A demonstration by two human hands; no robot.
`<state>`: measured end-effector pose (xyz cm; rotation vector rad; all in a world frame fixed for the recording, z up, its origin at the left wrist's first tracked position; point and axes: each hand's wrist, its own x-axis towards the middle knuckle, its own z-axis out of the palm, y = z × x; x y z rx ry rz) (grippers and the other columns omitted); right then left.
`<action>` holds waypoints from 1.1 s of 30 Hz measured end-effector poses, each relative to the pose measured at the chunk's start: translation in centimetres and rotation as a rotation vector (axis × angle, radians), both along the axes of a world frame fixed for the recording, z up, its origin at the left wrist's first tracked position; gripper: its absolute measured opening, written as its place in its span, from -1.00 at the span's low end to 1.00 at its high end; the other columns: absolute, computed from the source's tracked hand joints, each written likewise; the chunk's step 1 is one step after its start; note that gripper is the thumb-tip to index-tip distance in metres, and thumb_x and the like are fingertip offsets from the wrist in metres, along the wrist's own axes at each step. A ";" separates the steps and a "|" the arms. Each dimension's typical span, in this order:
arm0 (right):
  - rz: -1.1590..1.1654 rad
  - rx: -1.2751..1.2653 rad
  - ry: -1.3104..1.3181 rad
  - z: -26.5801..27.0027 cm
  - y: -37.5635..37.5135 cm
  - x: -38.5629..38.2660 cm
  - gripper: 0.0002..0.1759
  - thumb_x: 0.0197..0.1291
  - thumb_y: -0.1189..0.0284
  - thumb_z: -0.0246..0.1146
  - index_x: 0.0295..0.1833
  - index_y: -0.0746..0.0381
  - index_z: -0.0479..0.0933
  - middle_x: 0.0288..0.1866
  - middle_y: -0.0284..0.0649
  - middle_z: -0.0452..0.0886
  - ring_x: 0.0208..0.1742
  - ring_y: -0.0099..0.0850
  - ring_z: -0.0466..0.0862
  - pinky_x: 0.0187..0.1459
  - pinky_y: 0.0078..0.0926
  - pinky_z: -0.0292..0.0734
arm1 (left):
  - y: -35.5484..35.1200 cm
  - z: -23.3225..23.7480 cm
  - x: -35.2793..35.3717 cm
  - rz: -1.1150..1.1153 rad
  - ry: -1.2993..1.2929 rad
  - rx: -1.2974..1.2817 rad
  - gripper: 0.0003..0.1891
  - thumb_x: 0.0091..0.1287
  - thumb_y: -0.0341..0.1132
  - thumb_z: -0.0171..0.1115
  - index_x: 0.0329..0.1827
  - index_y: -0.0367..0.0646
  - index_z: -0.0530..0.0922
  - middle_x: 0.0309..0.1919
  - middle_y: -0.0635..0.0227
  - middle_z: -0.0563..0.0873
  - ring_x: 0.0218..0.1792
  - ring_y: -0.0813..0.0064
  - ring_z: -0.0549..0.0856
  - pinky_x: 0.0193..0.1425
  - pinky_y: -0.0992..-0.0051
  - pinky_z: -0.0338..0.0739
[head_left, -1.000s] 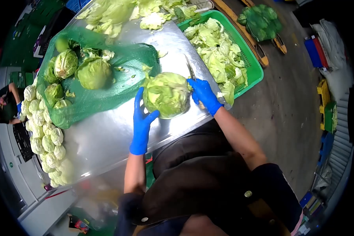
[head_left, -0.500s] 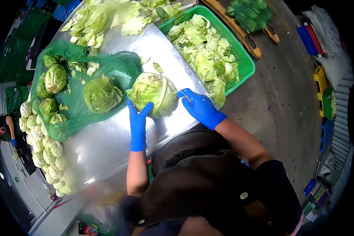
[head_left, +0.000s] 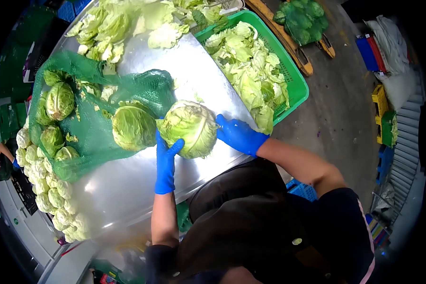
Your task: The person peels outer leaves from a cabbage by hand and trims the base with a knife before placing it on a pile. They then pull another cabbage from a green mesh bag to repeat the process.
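A pale green cabbage [head_left: 190, 130] rests on the metal table [head_left: 123, 182] in front of me. My left hand [head_left: 166, 158], in a blue glove, grips its lower left side, thumb apart from the fingers. At its right edge, my blue-gloved right hand [head_left: 241, 135] is closed with the fingertips against the leaves; what it holds is mostly hidden. Another cabbage [head_left: 133, 127] lies just left of the gripped one, on the mouth of a green net bag [head_left: 92, 154]. Several more cabbages [head_left: 60, 101] are in the net.
Pale cabbages [head_left: 57, 198] are stacked along the table's left edge. Loose leaves [head_left: 113, 26] cover the far end. A green crate [head_left: 296, 90] full of leaves stands at right, beside a pallet jack [head_left: 300, 59] and a netted cabbage load [head_left: 302, 23]. A co-worker's arm [head_left: 5, 152] shows far left.
My view has shifted a little. The cabbage has turned slightly in my left hand, and my right hand has come in closer against its right side.
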<state>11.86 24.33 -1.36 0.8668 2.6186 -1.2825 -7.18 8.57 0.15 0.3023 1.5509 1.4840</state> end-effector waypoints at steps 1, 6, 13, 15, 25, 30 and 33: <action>0.003 -0.034 -0.042 -0.1 0.5 -0.3 -0.66 0.31 0.35 0.10 0.10 0.32 0.35 -0.33 0.03 0.63 -0.29 0.01 0.68 -0.22 -0.09 0.58 | 0.3 0.1 0.1 0.000 -0.026 -0.004 -0.11 0.21 -0.39 0.39 0.57 -0.23 0.06 0.43 0.18 0.35 0.41 0.28 0.36 0.51 0.32 0.19; 0.012 -0.072 -0.194 0.5 1.3 -0.8 -0.62 0.30 0.32 0.09 0.12 0.33 0.30 -0.26 0.18 0.64 -0.22 0.16 0.64 -0.18 0.09 0.51 | 1.2 1.4 0.9 0.025 0.057 -0.053 -0.11 0.20 -0.40 0.40 0.57 -0.23 0.07 0.41 0.17 0.37 0.40 0.31 0.37 0.49 0.34 0.21; -0.059 0.133 -0.105 -5.0 0.4 -1.2 -0.67 0.38 0.39 -0.04 0.17 0.30 0.36 -0.14 0.12 0.66 -0.10 0.02 0.68 -0.05 -0.10 0.59 | 0.8 0.1 0.6 0.019 0.104 0.011 -0.07 0.18 -0.46 0.41 0.58 -0.23 0.05 0.43 0.14 0.35 0.39 0.29 0.38 0.49 0.33 0.24; 0.027 0.128 -0.167 -3.9 0.9 -1.2 -0.64 0.38 0.39 -0.06 0.21 0.31 0.35 -0.11 0.12 0.65 -0.10 0.03 0.68 -0.05 -0.11 0.59 | 0.1 -0.3 1.0 0.017 0.090 0.031 -0.07 0.17 -0.45 0.41 0.58 -0.24 0.05 0.43 0.12 0.35 0.40 0.27 0.37 0.50 0.32 0.23; -0.254 0.166 -0.060 1.0 -3.2 4.1 -0.17 0.23 0.53 0.13 0.60 0.13 0.00 -0.24 0.14 0.66 -0.42 0.00 0.66 -0.36 -0.10 0.54 | 0.3 1.7 4.3 -0.074 -0.004 0.277 0.10 0.06 -0.34 0.49 0.61 -0.16 -0.08 0.44 0.10 0.29 0.42 0.21 0.37 0.50 0.22 0.28; -0.334 0.267 0.052 1.1 -5.8 6.0 -0.07 0.15 0.54 0.18 0.62 0.15 -0.07 -0.21 0.10 0.65 -0.49 -0.06 0.63 -0.43 -0.16 0.52 | 1.2 0.7 10.4 0.136 0.199 0.194 0.28 -0.10 -0.48 0.62 0.58 -0.21 -0.20 0.42 0.06 0.23 0.39 0.23 0.36 0.46 0.28 0.32; -0.291 0.190 0.039 0.8 -5.3 6.8 -0.11 0.17 0.49 0.18 0.60 0.23 -0.05 -0.23 0.12 0.65 -0.44 0.02 0.64 -0.37 -0.07 0.54 | 1.7 0.0 10.0 0.113 0.233 0.129 0.20 -0.09 -0.54 0.59 0.57 -0.19 -0.10 0.41 0.12 0.29 0.38 0.26 0.39 0.43 0.31 0.36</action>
